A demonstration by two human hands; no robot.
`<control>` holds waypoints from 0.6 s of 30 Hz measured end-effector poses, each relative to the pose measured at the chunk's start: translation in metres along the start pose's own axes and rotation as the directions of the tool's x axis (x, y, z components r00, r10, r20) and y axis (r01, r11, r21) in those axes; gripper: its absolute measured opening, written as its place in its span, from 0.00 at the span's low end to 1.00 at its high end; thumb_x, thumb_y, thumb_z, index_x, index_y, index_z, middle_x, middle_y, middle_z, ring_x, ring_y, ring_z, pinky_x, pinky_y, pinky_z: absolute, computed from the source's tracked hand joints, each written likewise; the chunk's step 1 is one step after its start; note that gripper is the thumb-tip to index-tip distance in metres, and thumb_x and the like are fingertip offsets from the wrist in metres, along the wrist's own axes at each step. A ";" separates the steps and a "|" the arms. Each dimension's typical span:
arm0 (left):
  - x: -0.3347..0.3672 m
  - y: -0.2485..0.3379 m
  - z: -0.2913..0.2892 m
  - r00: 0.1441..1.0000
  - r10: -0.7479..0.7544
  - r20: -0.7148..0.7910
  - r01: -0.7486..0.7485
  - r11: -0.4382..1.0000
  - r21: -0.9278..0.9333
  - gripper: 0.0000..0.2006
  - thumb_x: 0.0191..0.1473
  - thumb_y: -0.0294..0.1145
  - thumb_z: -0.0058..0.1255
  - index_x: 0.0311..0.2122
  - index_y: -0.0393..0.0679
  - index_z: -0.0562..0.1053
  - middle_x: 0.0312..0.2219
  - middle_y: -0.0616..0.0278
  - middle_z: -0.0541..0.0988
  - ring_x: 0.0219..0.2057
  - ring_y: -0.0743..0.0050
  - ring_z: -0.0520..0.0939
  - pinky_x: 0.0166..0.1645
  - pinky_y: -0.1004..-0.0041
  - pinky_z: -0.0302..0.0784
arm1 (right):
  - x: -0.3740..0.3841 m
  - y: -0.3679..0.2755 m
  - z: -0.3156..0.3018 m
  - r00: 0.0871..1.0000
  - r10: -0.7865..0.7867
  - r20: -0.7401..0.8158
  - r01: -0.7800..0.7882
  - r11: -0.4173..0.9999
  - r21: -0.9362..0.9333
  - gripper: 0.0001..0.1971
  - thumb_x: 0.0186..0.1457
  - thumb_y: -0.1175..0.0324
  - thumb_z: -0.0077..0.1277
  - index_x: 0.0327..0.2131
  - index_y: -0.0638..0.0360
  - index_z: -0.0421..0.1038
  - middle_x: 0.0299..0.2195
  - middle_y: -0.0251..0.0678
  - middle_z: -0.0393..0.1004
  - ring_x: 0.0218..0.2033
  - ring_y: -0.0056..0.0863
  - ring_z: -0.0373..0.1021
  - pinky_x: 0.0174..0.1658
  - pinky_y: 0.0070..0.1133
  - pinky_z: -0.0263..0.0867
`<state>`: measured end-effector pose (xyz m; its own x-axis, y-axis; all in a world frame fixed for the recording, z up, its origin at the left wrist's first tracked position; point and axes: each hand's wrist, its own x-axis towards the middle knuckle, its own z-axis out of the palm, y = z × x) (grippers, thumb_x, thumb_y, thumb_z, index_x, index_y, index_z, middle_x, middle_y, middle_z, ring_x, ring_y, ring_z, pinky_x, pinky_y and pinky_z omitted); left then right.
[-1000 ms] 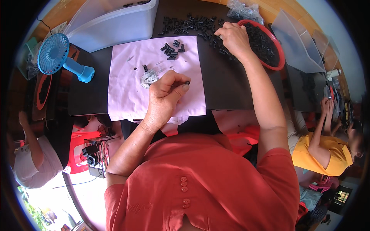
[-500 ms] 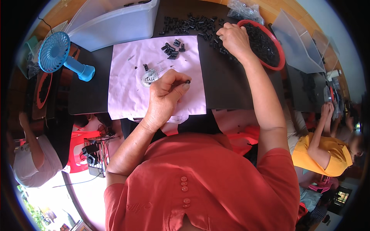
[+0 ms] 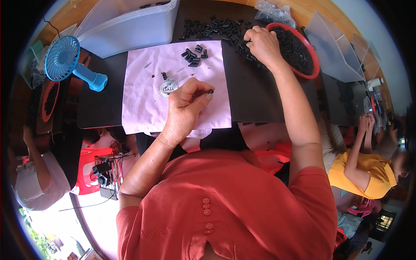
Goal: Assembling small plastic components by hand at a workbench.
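Note:
My left hand [image 3: 186, 106] is closed above a pink cloth [image 3: 138, 108], its thumb and forefinger pinching a small black part [image 3: 211, 91]. Over the scattered pile of black parts [image 3: 214, 28] at the back of the table, my right hand [image 3: 263, 44] has its fingers curled down; its fingertips touch the pile's right side, and whatever they hold is hidden. Several short black tubular pieces [image 3: 193, 57] lie grouped on the cloth's far part. Nearer my left hand are a single black piece [image 3: 164, 75] and a round printed emblem [image 3: 167, 89] with shiny tiny bits beside it.
Right of the pile stands a red basin [image 3: 315, 67] full of black parts, with a clear plastic bag [image 3: 277, 15] behind it. A translucent bin [image 3: 125, 39] and a blue fan [image 3: 63, 58] occupy the left. Co-workers [image 3: 359, 173] sit at both sides.
Both hands hold nearly the same places and poses. Slight movement shows only in the right hand's fingers at the pile.

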<state>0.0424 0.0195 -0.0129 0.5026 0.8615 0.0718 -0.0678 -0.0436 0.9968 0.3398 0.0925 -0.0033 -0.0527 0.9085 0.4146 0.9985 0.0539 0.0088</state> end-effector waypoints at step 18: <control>0.000 -0.002 0.000 1.000 -0.001 0.003 0.001 1.000 0.019 0.05 0.56 0.21 0.53 0.39 0.38 0.75 0.26 0.70 0.75 0.24 0.89 0.70 0.28 0.83 0.68 | 0.000 0.002 -0.004 1.000 -0.018 0.016 0.017 0.999 0.034 0.07 0.47 0.74 0.57 0.31 0.55 0.71 0.34 0.31 0.73 0.43 0.35 0.69 0.44 0.32 0.58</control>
<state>0.0428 0.0195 -0.0148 0.5052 0.8601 0.0707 -0.0508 -0.0521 0.9973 0.3421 0.0908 0.0000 -0.0709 0.9137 0.4001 0.9964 0.0837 -0.0145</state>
